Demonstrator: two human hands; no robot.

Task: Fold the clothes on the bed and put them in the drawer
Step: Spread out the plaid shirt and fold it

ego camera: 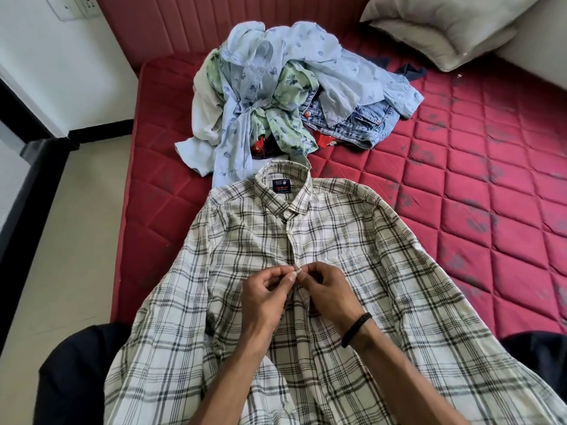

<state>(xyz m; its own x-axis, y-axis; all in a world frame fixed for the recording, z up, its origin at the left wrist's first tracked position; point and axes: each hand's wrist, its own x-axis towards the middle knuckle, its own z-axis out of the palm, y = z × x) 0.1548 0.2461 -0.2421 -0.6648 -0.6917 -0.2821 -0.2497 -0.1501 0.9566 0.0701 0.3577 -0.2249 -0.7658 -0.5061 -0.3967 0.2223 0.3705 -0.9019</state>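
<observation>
A white checked shirt [352,240] lies spread face up on the red mattress [478,210], collar pointing away from me. My left hand [265,297] and my right hand [326,291] meet at the middle of its front placket, each pinching the fabric at a button. A black band sits on my right wrist. Beyond the collar lies a heap of unfolded clothes [276,96]: a pale blue printed shirt, a green printed garment, blue jeans and something red underneath.
A grey pillow [445,29] lies at the far right corner against the red padded headboard [159,23]. The bed's left edge drops to a beige tiled floor [76,225]. My dark-clad knees frame the shirt's lower part. No drawer is in view.
</observation>
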